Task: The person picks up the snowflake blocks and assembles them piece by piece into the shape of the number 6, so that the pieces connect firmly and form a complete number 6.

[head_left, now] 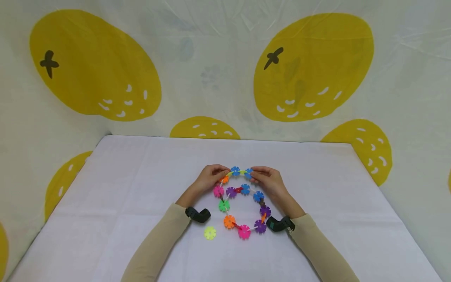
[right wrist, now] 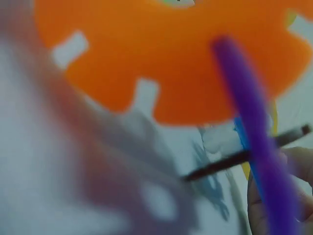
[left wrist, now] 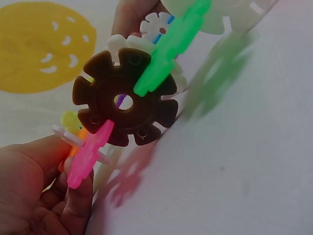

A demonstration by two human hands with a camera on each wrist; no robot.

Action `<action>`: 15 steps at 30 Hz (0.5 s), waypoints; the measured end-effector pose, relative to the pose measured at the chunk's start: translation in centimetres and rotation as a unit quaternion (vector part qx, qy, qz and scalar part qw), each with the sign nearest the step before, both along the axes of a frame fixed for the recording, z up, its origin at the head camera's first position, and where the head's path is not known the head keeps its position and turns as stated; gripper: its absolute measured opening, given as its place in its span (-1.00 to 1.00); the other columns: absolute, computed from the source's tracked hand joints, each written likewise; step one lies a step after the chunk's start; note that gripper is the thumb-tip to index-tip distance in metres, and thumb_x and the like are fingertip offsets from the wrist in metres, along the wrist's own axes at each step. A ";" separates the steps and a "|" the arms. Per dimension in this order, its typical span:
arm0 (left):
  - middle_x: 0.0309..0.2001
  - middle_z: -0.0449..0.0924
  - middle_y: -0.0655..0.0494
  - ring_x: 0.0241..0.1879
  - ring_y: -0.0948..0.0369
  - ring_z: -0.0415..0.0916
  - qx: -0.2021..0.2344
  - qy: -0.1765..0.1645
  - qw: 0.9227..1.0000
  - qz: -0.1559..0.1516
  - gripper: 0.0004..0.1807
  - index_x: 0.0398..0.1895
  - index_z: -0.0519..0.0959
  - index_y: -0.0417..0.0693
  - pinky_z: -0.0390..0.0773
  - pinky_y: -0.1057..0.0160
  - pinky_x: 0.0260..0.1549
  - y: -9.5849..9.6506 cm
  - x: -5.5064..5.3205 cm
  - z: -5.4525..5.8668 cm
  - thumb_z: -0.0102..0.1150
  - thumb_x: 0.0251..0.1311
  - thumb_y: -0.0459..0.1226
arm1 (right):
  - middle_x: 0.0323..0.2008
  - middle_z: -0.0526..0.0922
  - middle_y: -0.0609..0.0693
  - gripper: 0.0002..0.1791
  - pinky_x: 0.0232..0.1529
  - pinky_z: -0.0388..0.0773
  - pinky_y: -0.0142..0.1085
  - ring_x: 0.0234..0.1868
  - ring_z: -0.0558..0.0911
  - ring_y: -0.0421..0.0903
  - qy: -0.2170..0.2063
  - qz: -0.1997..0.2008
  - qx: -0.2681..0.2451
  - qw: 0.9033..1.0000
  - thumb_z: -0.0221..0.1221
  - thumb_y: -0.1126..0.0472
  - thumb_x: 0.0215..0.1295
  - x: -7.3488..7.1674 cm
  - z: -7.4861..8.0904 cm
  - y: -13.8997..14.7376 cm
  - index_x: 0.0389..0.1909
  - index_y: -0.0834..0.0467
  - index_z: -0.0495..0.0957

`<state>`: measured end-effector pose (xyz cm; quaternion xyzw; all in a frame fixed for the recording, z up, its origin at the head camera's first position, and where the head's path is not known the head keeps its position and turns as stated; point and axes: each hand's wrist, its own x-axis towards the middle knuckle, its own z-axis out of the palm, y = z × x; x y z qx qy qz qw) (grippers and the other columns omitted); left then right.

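Observation:
A chain of notched plastic snowflake discs point(head_left: 224, 205) in many colours curls in a loop on the table. My left hand point(head_left: 209, 178) pinches the chain near its orange disc point(head_left: 224, 179), at the upper left. From there a yellow-green piece leads to a blue disc point(head_left: 235, 170). My right hand point(head_left: 271, 180) pinches another blue disc at the chain's upper right end. In the left wrist view, a brown disc point(left wrist: 98, 90) links a pink disc point(left wrist: 87, 159) and a green one, with the left fingers behind. The right wrist view has a large blurred orange disc point(right wrist: 190, 83) in front.
One loose yellow-green disc point(head_left: 210, 233) lies on the white tablecloth point(head_left: 105, 219), left of the chain. Behind the table hangs a pale cloth point(head_left: 211, 58) printed with big yellow fruit. Each wrist wears a black camera mount point(head_left: 198, 215).

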<state>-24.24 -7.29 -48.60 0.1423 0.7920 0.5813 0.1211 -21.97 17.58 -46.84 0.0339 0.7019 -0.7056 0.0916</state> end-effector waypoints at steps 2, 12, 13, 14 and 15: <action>-0.22 0.65 0.02 -0.45 0.26 0.43 0.003 -0.001 1.000 0.000 -0.71 0.02 0.64 -0.19 0.48 0.38 -0.44 -0.1 0.0 0.0 0.12 0.38 -0.21 | -0.26 0.70 -0.04 -0.58 -0.23 0.59 -0.47 -0.33 0.65 -0.23 0.003 -0.008 0.043 0.999 0.24 0.24 0.33 0.1 0.2 0.2 0.12 0.40 0.51; -0.19 0.69 -0.02 -0.44 0.27 0.49 0.027 -0.021 0.999 0.005 -0.70 -0.01 0.64 -0.22 0.54 0.38 -0.42 -0.2 -0.4 -0.3 0.18 0.34 -0.20 | -0.11 0.63 -0.01 -0.57 -0.15 0.54 -0.40 -0.19 0.57 -0.08 0.009 -0.016 0.093 0.995 0.25 0.11 0.32 1.2 2.0 0.1 0.13 0.25 0.54; -0.19 0.69 -0.03 -0.44 0.27 0.50 0.030 -0.024 0.999 0.005 -0.70 -0.01 0.64 -0.23 0.55 0.38 -0.41 -0.3 -0.4 -0.3 0.18 0.34 -0.21 | -0.10 0.63 0.00 -0.58 -0.15 0.54 -0.40 -0.19 0.57 -0.09 0.007 -0.006 0.088 0.996 0.25 0.13 0.33 1.4 2.2 -0.1 0.13 0.25 0.54; -0.19 0.69 -0.04 -0.44 0.26 0.50 0.034 -0.026 0.999 0.005 -0.70 0.00 0.63 -0.24 0.55 0.37 -0.41 -0.3 -0.4 -0.3 0.18 0.34 -0.22 | -0.10 0.63 0.00 -0.59 -0.15 0.54 -0.40 -0.19 0.56 -0.10 0.006 0.004 0.082 0.997 0.25 0.15 0.33 1.7 2.3 -0.4 0.12 0.26 0.54; -0.19 0.69 -0.04 -0.43 0.26 0.51 0.036 -0.028 0.999 0.005 -0.70 0.00 0.63 -0.25 0.56 0.38 -0.41 -0.3 -0.4 -0.3 0.18 0.34 -0.22 | -0.10 0.63 0.01 -0.60 -0.15 0.55 -0.40 -0.20 0.56 -0.10 0.008 0.016 0.075 0.997 0.25 0.17 0.33 2.0 2.4 -0.6 0.11 0.28 0.54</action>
